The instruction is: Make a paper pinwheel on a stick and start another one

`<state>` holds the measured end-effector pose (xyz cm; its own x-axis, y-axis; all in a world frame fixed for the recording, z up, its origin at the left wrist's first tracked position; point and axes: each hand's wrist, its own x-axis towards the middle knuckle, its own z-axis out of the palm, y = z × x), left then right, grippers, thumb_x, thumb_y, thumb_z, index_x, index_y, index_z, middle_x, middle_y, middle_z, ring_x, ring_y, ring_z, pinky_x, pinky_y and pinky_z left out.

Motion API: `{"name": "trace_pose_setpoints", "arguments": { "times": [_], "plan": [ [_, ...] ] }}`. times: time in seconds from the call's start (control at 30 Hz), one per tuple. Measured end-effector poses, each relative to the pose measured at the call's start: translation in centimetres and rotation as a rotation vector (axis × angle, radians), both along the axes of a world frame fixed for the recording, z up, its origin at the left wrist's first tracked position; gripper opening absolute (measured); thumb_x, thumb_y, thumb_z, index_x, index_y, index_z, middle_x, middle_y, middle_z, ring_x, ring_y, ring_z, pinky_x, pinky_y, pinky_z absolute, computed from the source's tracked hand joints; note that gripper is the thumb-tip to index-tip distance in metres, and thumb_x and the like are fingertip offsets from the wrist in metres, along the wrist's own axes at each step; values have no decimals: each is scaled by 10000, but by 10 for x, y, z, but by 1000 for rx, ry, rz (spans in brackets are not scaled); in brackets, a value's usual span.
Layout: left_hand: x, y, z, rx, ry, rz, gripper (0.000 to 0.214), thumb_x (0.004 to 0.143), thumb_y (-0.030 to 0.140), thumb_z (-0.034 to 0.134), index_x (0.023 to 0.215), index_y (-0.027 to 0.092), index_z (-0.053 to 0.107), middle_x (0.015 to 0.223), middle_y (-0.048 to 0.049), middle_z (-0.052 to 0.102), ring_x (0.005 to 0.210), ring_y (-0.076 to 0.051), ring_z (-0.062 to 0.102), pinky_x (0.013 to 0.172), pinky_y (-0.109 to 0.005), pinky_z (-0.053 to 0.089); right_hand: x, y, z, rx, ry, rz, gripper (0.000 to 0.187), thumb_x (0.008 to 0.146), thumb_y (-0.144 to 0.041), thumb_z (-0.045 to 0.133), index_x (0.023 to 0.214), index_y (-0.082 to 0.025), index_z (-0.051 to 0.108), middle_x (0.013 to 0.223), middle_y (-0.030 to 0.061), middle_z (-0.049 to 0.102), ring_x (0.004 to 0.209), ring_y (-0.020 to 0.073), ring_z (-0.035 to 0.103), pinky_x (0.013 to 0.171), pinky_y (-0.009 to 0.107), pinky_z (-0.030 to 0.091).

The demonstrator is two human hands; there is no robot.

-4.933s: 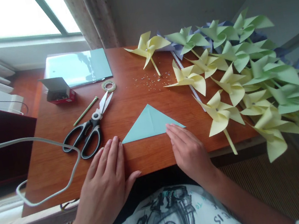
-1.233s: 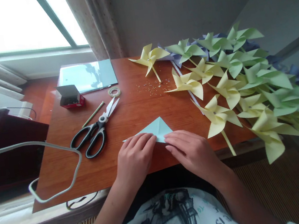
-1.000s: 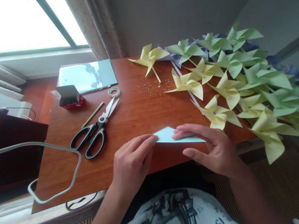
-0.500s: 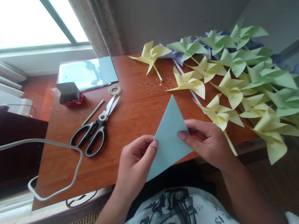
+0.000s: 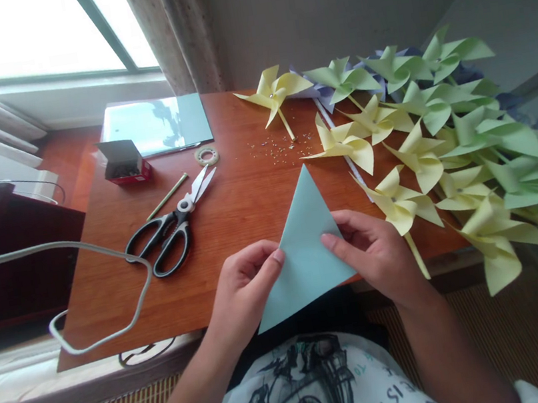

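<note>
A light blue sheet of paper (image 5: 304, 250), folded to a triangle, is held up over the near edge of the table with one corner pointing away from me. My left hand (image 5: 251, 281) pinches its left edge, thumb on top and fingers behind. On the opposite edge, my right hand (image 5: 370, 253) grips the paper the same way. The fingers under the sheet are partly hidden. To the left lie scissors (image 5: 183, 217) with black handles, their blades spread. A yellow paper pinwheel (image 5: 397, 199) rests just beyond my right hand.
Many yellow and green pinwheels (image 5: 482, 136) cover the table's right side. At the back left are a small red box (image 5: 128, 172), a tape roll (image 5: 206, 155), a rolled paper stick (image 5: 167, 196) and blue sheets in clear film (image 5: 151, 126). A white cable (image 5: 146, 274) loops over the left edge.
Both hands keep their hold on the blue paper, which has turned and tilted slightly so more of its face shows. The whole view has shifted a little.
</note>
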<state>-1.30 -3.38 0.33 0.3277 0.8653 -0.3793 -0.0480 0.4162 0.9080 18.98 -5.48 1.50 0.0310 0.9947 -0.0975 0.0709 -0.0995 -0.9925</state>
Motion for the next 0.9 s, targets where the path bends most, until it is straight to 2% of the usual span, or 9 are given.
{"name": "trace_pose_setpoints", "arguments": {
  "times": [0.43,0.63,0.77,0.9],
  "plan": [
    [2,1,2,45,16,10,270,887,400,691,775,154,698,689,11,589,611,-98,476,553,-199,370,-1,0,0,-21,86,1,172,912,-197,705,1065,-253,760,905,-10,800,815,137,748,715,182,606],
    [1,1,0,26,38,19,259,874,390,699,772,153,722,687,11,594,617,-98,478,560,-199,366,0,-4,-4,-1,39,30,213,898,-202,737,1093,-286,742,1003,-19,798,868,143,746,771,208,604],
    [1,3,-2,30,48,39,254,852,395,714,801,151,760,689,0,616,639,-110,493,571,-200,378,0,-5,-2,206,-85,107,300,918,-112,680,1125,-316,755,1147,-4,777,1008,173,730,909,289,589],
    [2,8,1,-10,6,54,274,785,415,763,755,143,761,657,-11,633,647,-130,526,569,-199,404,-1,-4,3,484,-197,324,328,907,-33,637,1132,-232,768,1216,87,754,1159,240,679,1024,416,555]
  ]
}}
